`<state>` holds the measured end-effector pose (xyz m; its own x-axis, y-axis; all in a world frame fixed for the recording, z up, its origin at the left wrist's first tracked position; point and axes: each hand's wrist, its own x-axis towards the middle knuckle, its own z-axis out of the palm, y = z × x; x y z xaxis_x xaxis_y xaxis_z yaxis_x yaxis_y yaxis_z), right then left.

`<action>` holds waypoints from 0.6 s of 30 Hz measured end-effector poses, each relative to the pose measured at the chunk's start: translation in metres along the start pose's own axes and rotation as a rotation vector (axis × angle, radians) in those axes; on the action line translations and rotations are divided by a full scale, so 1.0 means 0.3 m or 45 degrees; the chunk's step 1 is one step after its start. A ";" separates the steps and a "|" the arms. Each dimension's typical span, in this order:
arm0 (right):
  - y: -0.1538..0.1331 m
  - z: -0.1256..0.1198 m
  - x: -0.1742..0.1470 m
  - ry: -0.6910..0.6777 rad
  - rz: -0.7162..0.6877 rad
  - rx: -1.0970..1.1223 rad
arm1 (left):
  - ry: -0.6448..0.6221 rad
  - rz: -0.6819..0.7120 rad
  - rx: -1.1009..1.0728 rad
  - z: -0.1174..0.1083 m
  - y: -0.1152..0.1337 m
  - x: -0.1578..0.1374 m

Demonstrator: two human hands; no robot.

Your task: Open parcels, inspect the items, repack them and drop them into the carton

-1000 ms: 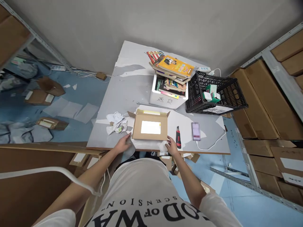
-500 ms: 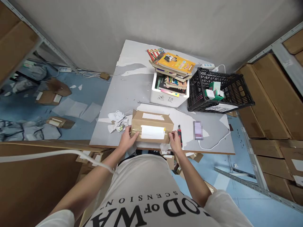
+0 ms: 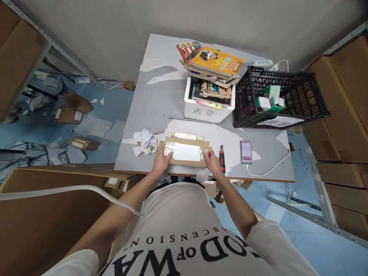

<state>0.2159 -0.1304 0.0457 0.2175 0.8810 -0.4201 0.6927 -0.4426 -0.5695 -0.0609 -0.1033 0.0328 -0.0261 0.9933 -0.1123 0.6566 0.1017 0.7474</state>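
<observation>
A taped cardboard box (image 3: 184, 162) with a white label on its facing side sits at the table's front edge. My left hand (image 3: 161, 160) grips its left end, thumb over the front face. At the right end, my right hand (image 3: 212, 161) pinches the cardboard near the corner. Shiny patterned tape shows around the label and on a strip behind the box's top edge. A red and black utility knife (image 3: 222, 160) lies just right of my right hand. Crumpled paper (image 3: 145, 142) rests to the left of the box.
Behind the box stands a white bin (image 3: 209, 113) piled with books (image 3: 218, 61). A black plastic crate (image 3: 281, 97) holding small green-and-white boxes is to its right. A phone (image 3: 246, 152) on a white cable lies at the right. Cardboard boxes and shelving flank the table (image 3: 155, 96).
The box has tilted in my hands: its labelled face lies more toward me and a taped strip now shows behind it. The view has shifted slightly.
</observation>
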 end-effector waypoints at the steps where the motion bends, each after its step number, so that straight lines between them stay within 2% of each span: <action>1: 0.026 0.008 0.008 0.009 0.002 0.069 | 0.111 0.088 0.023 0.013 -0.006 -0.004; 3: 0.096 0.014 0.022 0.115 0.049 0.167 | 0.237 0.310 0.110 0.029 -0.010 -0.013; 4: 0.137 0.014 0.027 0.210 0.094 0.164 | 0.208 0.434 0.152 0.031 -0.009 -0.017; 6: 0.220 0.011 0.034 0.369 0.214 0.044 | 0.011 0.675 0.206 0.029 -0.004 -0.028; 7: 0.257 0.011 0.036 0.391 0.278 -0.042 | -0.091 0.776 0.224 0.026 -0.001 -0.035; 9: 0.314 0.012 0.041 0.323 0.402 -0.175 | -0.208 0.922 0.265 0.022 0.001 -0.050; 12: 0.350 0.003 0.049 0.171 0.474 -0.232 | -0.243 1.024 0.294 0.027 -0.007 -0.064; 15: 0.322 -0.047 0.050 0.188 0.392 -0.176 | -0.268 1.023 0.239 0.042 -0.022 -0.058; 16: 0.295 -0.073 0.045 0.252 0.322 -0.143 | -0.276 1.016 0.225 0.047 -0.026 -0.054; 18: 0.208 -0.130 0.027 0.342 0.071 -0.095 | -0.284 1.004 0.204 0.055 -0.034 -0.046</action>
<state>0.2877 -0.1443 0.0343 0.4241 0.8728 -0.2416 0.7212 -0.4869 -0.4927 -0.0547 -0.1189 0.0159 0.6248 0.7344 0.2650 0.5194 -0.6444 0.5613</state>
